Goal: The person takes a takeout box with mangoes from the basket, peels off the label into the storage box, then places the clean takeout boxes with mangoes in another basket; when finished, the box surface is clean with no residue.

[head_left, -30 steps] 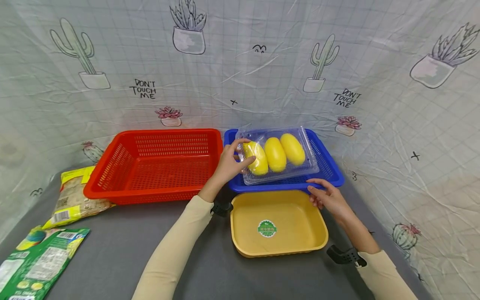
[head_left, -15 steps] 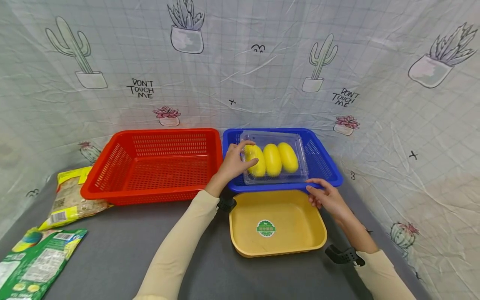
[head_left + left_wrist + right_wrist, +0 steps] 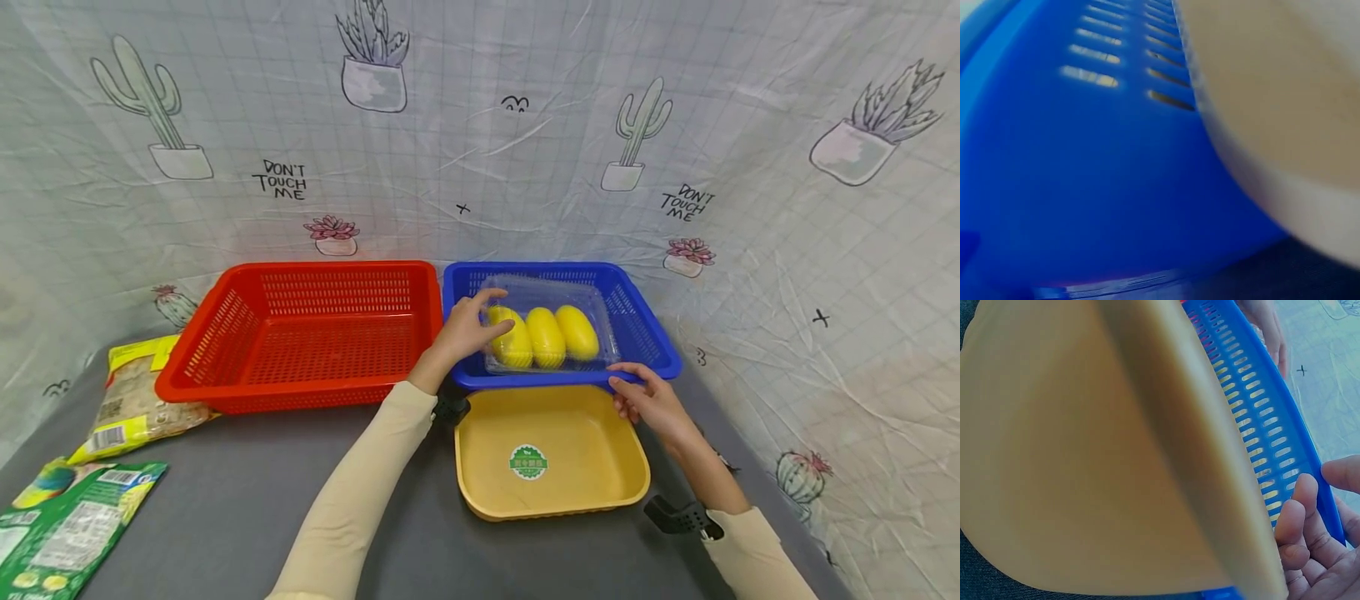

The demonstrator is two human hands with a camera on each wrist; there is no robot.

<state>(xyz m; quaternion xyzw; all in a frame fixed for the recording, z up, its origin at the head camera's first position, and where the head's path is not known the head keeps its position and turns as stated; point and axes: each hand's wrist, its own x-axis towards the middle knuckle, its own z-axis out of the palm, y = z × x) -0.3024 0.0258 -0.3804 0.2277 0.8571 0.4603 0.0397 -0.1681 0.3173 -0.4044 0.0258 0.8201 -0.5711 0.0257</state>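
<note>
A clear plastic clamshell pack (image 3: 555, 292) with three yellow mangoes (image 3: 546, 337) lies inside the blue basket (image 3: 652, 333). My left hand (image 3: 465, 329) hovers over the pack's left end, thumb and index finger spread apart around the leftmost mango; its other fingers are hidden. At the basket's front right rim, my right hand (image 3: 656, 408) pinches the edge between thumb and fingers. The right wrist view shows that hand (image 3: 1319, 544) at the blue rim, beside the yellow tray (image 3: 1072, 456). Blue slotted wall (image 3: 1097, 156) fills much of the left wrist view.
A red basket (image 3: 300, 396) stands left of the blue one. In front of the blue basket sits the yellow tray (image 3: 585, 475) with a green sticker. Two printed bags, one yellow (image 3: 138, 400) and one green (image 3: 82, 533), lie at the left. A patterned curtain (image 3: 480, 125) hangs behind.
The mango pack has come down from a tilt to lie lower and flatter in the blue basket. My left thumb and index finger have parted from it. The right hand stays at the rim.
</note>
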